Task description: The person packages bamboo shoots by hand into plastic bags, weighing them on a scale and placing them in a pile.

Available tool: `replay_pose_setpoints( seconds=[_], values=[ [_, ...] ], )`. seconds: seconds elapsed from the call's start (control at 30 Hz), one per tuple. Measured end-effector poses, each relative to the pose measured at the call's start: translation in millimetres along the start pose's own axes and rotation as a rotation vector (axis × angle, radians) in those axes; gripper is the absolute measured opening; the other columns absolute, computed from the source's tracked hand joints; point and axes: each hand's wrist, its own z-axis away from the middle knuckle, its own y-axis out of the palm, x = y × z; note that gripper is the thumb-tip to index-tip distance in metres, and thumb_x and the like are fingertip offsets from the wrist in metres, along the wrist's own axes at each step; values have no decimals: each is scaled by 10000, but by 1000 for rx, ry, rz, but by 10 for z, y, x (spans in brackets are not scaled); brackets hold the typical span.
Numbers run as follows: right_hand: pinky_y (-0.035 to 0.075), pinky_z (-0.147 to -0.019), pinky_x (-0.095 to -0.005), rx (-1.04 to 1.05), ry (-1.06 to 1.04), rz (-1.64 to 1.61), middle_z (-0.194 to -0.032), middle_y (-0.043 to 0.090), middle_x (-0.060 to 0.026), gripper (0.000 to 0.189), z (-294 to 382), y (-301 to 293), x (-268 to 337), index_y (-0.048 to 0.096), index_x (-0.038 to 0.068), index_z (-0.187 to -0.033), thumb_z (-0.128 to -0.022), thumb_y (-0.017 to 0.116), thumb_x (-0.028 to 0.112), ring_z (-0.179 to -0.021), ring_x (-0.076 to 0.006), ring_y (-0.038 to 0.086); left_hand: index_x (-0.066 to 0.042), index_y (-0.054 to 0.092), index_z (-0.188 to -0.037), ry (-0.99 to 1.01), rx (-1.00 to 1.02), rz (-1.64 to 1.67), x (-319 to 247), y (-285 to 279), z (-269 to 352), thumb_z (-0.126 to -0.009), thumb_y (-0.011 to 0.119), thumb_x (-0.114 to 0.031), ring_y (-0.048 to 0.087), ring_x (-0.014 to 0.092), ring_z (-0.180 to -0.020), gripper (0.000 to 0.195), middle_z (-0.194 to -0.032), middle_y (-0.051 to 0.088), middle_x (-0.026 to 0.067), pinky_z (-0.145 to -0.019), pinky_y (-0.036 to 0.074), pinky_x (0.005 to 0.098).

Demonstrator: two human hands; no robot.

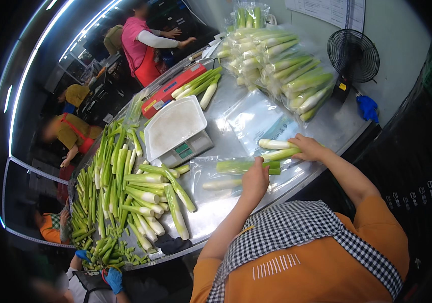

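My left hand [256, 181] is closed on the open side of a clear plastic bag [200, 170], in which a green leek piece [231, 166] and a white one [221, 185] lie. Just to the right, my right hand [308, 147] grips leek stalks, a white-ended one [274, 144] and a greener one [279, 154], pointing toward the bag. Flat printed plastic bags [257, 121] lie beyond my hands. A digital scale [185, 149] with a white tray [176, 125] stands to the left of them, the tray bare of leeks.
Loose leeks [145, 193] are heaped left on the metal table [216, 223]. Bagged leeks [280, 64] are piled at the back, near a black fan [353, 55]. A red sealing device [172, 91] stands behind the scale. A co-worker's blue-gloved hand [113, 279] holds scissors; other people stand beyond.
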Motion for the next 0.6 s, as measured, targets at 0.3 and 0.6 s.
replay_pose_setpoints(
  seconds=[0.3,0.6],
  values=[
    [446,-818,-319,-123,31,-306,-983,558,-106,480,977,-656,415,595,43,-1145,-719,755,196,-937,-259,553,-56,487,-945,-70,-148,81,111,78,-194,-927,518,-234,595,403,-596,181,-639,605,194,-531,447,497],
    [448,-827,-335,53,-93,-399,-985,585,-95,495,204,-166,521,638,86,-1122,-671,800,212,-905,-225,565,-64,507,-866,107,-116,-65,20,36,27,-906,540,-204,596,362,-583,149,-632,602,154,-520,445,467]
  ],
)
